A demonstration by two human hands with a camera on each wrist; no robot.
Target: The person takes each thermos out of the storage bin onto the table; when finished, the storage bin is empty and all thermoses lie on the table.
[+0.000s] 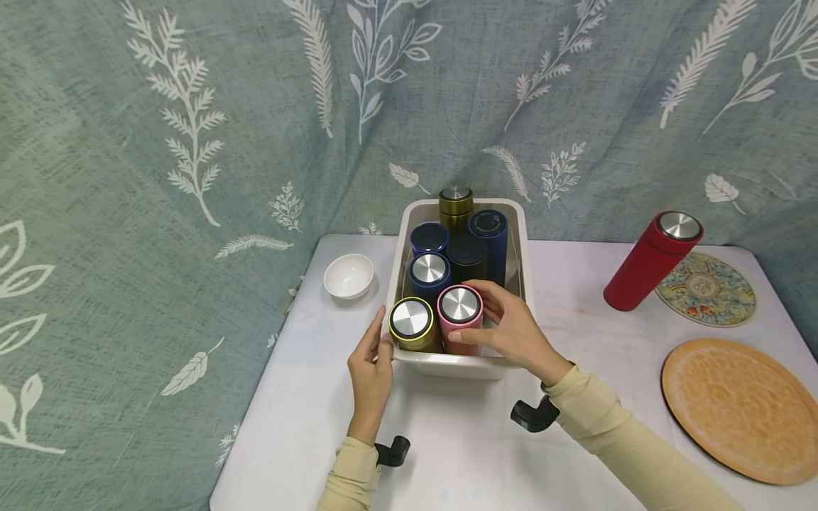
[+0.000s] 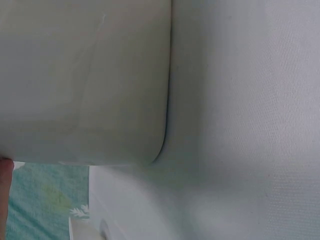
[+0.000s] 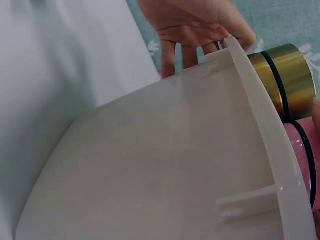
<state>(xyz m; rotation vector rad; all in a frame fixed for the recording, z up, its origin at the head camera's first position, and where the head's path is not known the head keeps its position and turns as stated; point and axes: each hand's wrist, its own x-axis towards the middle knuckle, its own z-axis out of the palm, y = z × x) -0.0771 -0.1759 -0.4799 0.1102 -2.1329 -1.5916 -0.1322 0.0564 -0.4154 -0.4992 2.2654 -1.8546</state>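
A pale plastic bin [image 1: 525, 266] holds several vacuum flasks standing close together. My right hand [image 1: 516, 332] grips a pink flask [image 1: 465, 336] near its steel-topped lid, at the bin's near end, thumb on the near side and fingers around the far side. Beside it stands a gold flask [image 1: 427, 342] with a steel lid top. My left hand [image 1: 371, 372] holds the bin's near left corner, its thumb at the rim and fingers along the outer wall, as the right wrist view also shows. Behind are blue flasks [image 1: 429, 273], a black flask [image 1: 468, 261] and another gold flask [image 1: 456, 207].
Left of the bin sits a white bowl [image 1: 348, 277]. On the right, a red flask [image 1: 653, 261] stands by a patterned round mat [image 1: 706, 291], with a tan round board [image 1: 741, 408] nearer. A leaf-printed curtain [image 1: 255, 142] hangs behind the white table [image 1: 447, 440].
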